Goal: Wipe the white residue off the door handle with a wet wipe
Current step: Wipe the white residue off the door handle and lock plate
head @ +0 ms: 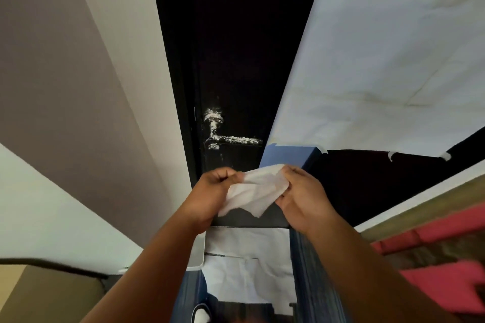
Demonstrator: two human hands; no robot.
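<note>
A dark door [236, 47] fills the middle of the view. Its lever handle [233, 140] is black and crusted with white residue, which also smears the round base above it and the door around it. Below the handle, my left hand [214, 189] and my right hand [301, 196] both pinch a white wet wipe [256, 190] and hold it stretched between them. The wipe hangs a short way below the handle and does not touch it.
A white wall and door frame [136, 60] run along the left. A large white sheet [393, 47] covers the surface on the right, with a blue box edge [288, 156] just right of the handle. White paper sheets [249, 262] lie on the floor below.
</note>
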